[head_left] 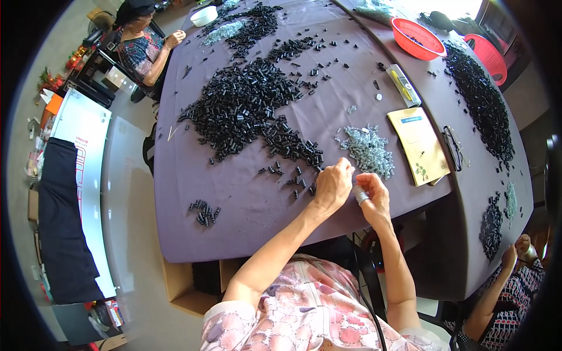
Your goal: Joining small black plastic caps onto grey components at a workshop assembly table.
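My left hand is closed, its fingertips pinched together over the table's near edge. Just to its right, my right hand is also closed, thumb against fingers, with a grey wrap around one digit. Whatever the fingertips hold is too small or hidden to make out. Beyond both hands lies a pile of small clear grey-green plastic pieces. A large heap of small black cylindrical pieces spreads to the left, its tail reaching near my left hand. A small separate group of black pieces lies farther left.
Right of the clear pile are a yellow booklet, eyeglasses and a narrow case. A red basket and another black heap sit farther right. Co-workers sit at the far left and lower right.
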Tool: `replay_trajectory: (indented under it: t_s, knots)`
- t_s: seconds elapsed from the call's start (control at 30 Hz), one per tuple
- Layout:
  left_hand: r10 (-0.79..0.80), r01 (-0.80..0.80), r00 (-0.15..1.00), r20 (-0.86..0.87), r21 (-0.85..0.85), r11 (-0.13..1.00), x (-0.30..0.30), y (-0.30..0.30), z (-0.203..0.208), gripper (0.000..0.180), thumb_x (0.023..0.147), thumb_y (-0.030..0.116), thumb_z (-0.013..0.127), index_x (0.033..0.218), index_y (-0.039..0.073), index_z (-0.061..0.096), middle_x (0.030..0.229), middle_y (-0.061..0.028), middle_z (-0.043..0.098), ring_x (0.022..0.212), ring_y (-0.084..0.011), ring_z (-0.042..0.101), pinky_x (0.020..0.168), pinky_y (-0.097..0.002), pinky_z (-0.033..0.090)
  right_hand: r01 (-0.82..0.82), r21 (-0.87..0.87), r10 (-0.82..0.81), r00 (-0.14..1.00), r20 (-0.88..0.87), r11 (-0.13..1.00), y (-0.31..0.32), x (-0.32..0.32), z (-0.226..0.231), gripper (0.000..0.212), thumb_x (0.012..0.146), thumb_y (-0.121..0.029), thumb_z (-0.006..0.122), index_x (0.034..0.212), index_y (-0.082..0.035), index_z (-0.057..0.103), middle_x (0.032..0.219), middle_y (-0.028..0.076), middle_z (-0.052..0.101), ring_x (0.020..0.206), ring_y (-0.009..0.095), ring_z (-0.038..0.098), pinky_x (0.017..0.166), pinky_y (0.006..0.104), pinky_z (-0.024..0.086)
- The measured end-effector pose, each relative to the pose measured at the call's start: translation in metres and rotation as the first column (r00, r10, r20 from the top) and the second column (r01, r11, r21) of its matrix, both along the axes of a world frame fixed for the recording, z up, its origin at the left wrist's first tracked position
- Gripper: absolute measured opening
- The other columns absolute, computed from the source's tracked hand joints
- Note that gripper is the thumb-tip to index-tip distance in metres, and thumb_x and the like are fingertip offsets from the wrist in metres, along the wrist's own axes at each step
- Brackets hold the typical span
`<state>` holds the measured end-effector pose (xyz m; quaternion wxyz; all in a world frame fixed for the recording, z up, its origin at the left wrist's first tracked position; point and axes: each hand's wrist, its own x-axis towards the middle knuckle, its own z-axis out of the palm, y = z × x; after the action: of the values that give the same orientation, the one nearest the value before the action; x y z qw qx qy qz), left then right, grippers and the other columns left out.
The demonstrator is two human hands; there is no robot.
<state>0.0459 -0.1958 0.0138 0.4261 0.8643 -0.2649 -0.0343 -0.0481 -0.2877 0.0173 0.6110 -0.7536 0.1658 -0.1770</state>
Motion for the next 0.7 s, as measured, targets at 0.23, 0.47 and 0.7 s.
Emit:
replay_trajectory:
  t_s: [0.23, 0.47, 0.7]
  knots:
    - [-0.136, 0.121, 0.986, -0.092, -0.157, 0.98, -0.021, 0.025, 0.022, 0.017, 0.092, 0.02, 0.052, 0.088, 0.004, 0.06, 0.062, -0.0122, 0.061, 0.059, -0.0278, 0.063, 0.055, -0.0364, 0.049, -0.016, 0.106, 0.013, 1.0, 0.025, 0.994, -0.001, -0.011, -0.011, 0.033, 0.073, 0.017, 0.051, 0.101, -0.001, 0.056, 0.088, 0.003, 0.06, 0.081, 0.01, 0.057, 0.074, 0.0236, 0.046]
    - [-0.137, -0.073, 0.864, -0.485, -0.39, 0.918, -0.04, 0.072, 0.02, 0.005, 0.089, 0.005, 0.058, 0.093, 0.002, 0.058, 0.073, 0.0006, 0.06, 0.063, -0.004, 0.051, 0.055, -0.0207, 0.042, -0.198, -0.218, 0.21, 0.977, 0.036, 0.956, 0.028, -0.007, 0.019, 0.028, 0.073, 0.013, 0.062, 0.097, 0.0, 0.056, 0.084, 0.008, 0.063, 0.074, 0.015, 0.063, 0.068, 0.0279, 0.05]
    - [-0.134, -0.115, 0.82, -0.556, -0.39, 0.914, -0.033, 0.093, 0.015, 0.01, 0.092, 0.014, 0.056, 0.091, 0.004, 0.058, 0.066, 0.0005, 0.058, 0.053, -0.0038, 0.047, 0.047, -0.0204, 0.038, -0.168, -0.165, 0.19, 0.974, 0.127, 0.972, 0.05, 0.0, 0.005, 0.024, 0.074, 0.013, 0.061, 0.095, 0.0, 0.06, 0.086, 0.007, 0.064, 0.074, 0.015, 0.063, 0.066, 0.0263, 0.05]
